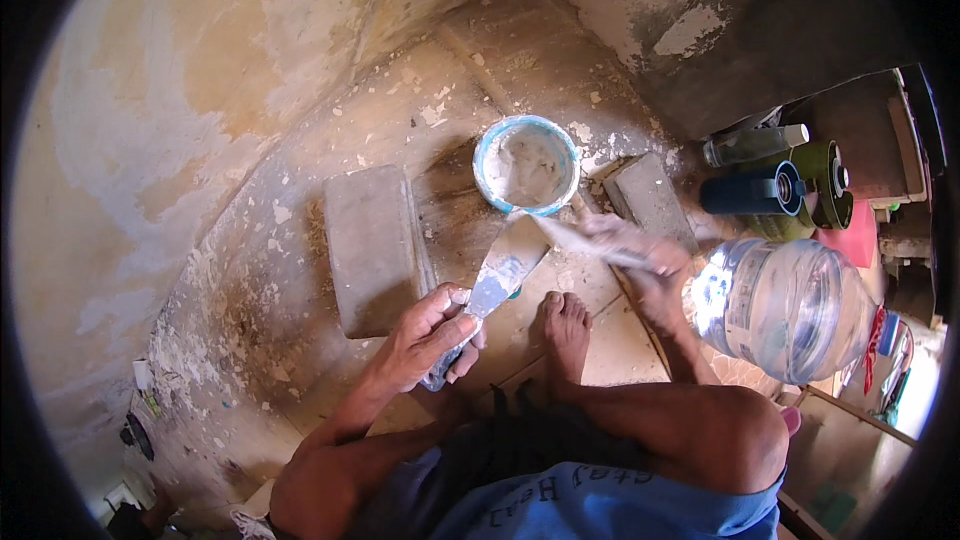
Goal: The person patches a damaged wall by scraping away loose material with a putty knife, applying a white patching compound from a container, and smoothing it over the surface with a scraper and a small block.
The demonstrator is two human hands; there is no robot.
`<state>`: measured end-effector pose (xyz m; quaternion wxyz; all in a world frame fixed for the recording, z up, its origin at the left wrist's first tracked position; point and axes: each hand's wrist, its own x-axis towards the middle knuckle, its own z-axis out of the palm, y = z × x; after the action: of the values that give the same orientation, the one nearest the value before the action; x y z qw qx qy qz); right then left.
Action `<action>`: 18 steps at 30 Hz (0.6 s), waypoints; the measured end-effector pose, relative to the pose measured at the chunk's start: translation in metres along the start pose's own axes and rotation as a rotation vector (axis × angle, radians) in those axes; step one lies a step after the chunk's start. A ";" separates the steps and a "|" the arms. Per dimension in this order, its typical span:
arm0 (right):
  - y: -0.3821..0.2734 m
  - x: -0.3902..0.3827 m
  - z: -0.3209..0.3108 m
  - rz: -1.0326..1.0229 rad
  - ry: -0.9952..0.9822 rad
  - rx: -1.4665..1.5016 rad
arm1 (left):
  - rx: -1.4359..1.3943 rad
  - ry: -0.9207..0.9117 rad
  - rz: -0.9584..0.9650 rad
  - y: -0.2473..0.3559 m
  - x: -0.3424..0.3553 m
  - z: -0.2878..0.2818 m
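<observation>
My left hand (425, 342) is closed round the handle of a wide putty knife (503, 270), its whitish-smeared blade pointing up and away from me. My right hand (655, 275), blurred by motion, grips a second scraper (583, 240). That blurred blade reaches left, its tip close to the end of the left putty knife; whether they touch I cannot tell. Just beyond both blades stands a round tub (527, 208) with a blue, smeared rim. Off-white putty (525, 165) lies inside it.
A grey block (368, 250) lies left of the tub, another block (640, 195) right of it. A big clear water bottle (790, 310) lies at the right, below a blue flask (750, 192) and a clear bottle (755, 145). Peeling walls (220, 70) rise beyond the flake-strewn floor (270, 310).
</observation>
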<state>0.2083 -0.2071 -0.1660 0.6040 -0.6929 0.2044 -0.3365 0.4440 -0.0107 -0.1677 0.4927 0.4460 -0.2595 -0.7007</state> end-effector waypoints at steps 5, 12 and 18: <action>0.014 0.005 0.007 -0.226 -0.020 -0.577 | -0.015 -0.029 0.055 -0.001 -0.005 0.012; 0.014 0.000 -0.006 0.397 0.329 -0.056 | 0.190 0.159 0.240 -0.005 -0.001 0.003; -0.032 0.018 0.029 0.872 0.297 0.618 | 0.973 0.402 0.587 -0.020 0.014 -0.011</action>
<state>0.2370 -0.1934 -0.1320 0.8271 -0.2797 0.4474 -0.1936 0.4431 -0.0148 -0.1946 0.4443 0.6538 -0.5644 -0.2379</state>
